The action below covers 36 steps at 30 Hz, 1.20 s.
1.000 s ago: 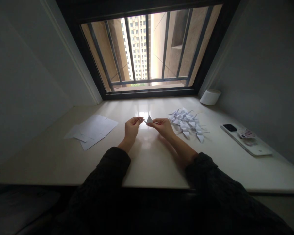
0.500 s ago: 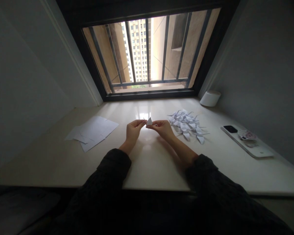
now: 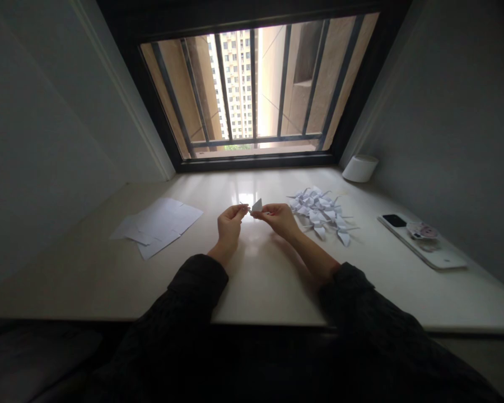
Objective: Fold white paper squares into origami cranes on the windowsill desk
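Between my two hands, over the pale sill, is a small white paper crane (image 3: 257, 205) with a pointed wing standing up. My left hand (image 3: 230, 223) pinches its thin pointed end between thumb and fingertips. From the other side, my right hand (image 3: 280, 218) grips the folded body, its fingers closed and partly hiding the paper. Just right of that hand lies a pile of folded white paper cranes (image 3: 317, 210), their wings and thin points sticking out in several directions.
White paper sheets (image 3: 163, 224) lie loosely stacked on the left. To the right, a phone (image 3: 422, 240) with a round grip rests on the sill (image 3: 273, 296). A white cup-like object (image 3: 360, 168) stands in the back right corner, beside the barred window (image 3: 256, 89).
My left fingertips have shifted slightly left along the crane's thin end, which now shows more. The wing by my right hand has tilted a little to the right.
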{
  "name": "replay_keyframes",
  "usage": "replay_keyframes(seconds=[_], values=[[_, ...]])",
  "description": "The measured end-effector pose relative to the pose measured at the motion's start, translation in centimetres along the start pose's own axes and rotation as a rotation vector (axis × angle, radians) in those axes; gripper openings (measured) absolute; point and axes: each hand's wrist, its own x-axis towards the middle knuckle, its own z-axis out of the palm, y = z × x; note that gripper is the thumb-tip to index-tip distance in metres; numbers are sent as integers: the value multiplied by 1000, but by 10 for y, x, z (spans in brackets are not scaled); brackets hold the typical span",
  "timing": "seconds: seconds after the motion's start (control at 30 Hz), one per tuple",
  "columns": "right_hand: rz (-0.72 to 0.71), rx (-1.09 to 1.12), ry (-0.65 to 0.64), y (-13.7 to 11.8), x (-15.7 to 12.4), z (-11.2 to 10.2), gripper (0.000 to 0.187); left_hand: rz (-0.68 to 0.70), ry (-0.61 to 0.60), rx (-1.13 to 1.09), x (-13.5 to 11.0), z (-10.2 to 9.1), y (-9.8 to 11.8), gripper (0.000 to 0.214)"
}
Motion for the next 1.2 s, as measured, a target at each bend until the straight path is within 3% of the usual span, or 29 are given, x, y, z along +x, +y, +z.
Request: replay_keyframes(seconds=[0.4,0.77,1.1,1.2], values=[[14,51,8,-1,4,-2,25,-153,58,-126,-2,5,-5,30],[-23,-10,44,-1,3,-1,25,25,32,-29,-5,5,-1,31],[52,-51,-6,6,2,-3,27,-18,182,-62,16,-13,7,38],[67,36,-2,7,2,-3,29,-10,157,-44,17,-13,6,38]])
